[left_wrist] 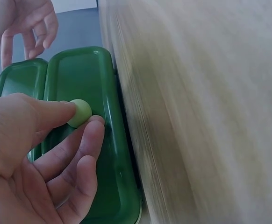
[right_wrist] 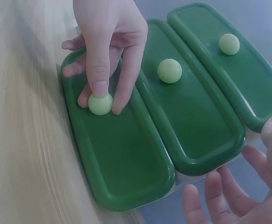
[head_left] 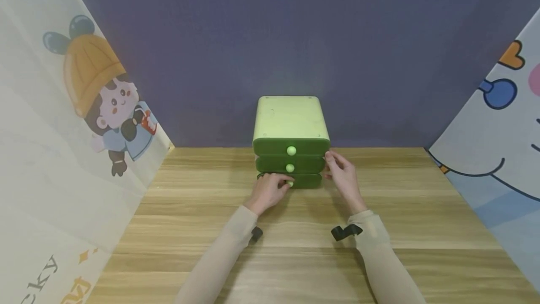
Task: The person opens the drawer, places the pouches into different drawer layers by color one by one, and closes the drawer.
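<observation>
A small green cabinet [head_left: 291,116] with three stacked drawers stands against the back wall. Its top is pale green and its drawer fronts are dark green, each with a round light-green knob. My left hand [head_left: 267,192] pinches the bottom drawer's knob [right_wrist: 100,105] between thumb and fingers. That bottom drawer [left_wrist: 77,77] looks closed. At the cabinet's right side is my right hand [head_left: 343,177], its thumb by the edge of the top drawer [right_wrist: 211,56] and its fingers loosely bent along the side. The middle drawer's knob [right_wrist: 169,71] is untouched.
The cabinet stands on a wood-grain tabletop [head_left: 202,229]. Behind it rises a dark blue wall [head_left: 211,50]. White panels with cartoon prints flank the table, the left panel [head_left: 33,154] and the right panel [head_left: 485,135].
</observation>
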A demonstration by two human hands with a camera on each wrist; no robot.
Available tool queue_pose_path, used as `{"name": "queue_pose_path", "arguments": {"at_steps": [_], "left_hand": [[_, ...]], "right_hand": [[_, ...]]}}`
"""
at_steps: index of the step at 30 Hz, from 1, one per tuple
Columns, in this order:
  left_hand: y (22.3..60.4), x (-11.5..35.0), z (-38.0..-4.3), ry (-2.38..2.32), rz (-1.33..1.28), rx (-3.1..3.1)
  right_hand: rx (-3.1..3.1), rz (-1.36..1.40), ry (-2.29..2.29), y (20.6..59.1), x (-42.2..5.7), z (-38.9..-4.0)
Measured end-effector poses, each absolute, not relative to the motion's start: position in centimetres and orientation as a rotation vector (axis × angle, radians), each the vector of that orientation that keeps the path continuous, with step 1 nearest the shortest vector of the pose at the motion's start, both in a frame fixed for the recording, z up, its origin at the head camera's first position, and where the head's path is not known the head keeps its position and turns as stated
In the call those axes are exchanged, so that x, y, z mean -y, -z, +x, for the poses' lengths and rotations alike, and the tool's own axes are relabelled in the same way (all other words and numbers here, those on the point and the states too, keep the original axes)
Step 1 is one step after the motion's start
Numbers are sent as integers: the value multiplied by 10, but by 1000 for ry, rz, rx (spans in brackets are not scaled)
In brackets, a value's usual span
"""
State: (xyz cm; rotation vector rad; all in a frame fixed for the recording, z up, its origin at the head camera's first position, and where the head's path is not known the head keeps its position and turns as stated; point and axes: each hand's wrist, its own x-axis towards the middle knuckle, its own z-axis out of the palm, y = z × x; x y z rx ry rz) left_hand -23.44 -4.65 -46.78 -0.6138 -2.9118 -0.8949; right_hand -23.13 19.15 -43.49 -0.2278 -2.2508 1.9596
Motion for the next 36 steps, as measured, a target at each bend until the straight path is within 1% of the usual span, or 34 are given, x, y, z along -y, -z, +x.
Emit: {"name": "queue_pose_path", "arguments": {"at_steps": [17,24,28,36], "left_hand": [[466,47,-236,907,-572,2921],[465,50,-234,986,-633,2932],[460,57,-231,1079,-667,2934],[449,70,-216,1164,-629,2923]], "right_hand": [[2245,-229,-1991,434,-191,-232],[2273,-234,-2011,431,-193,-230],[2289,-228,-2015,426,-191,-231],[2292,-224,-2045,420,-191,-223]]}}
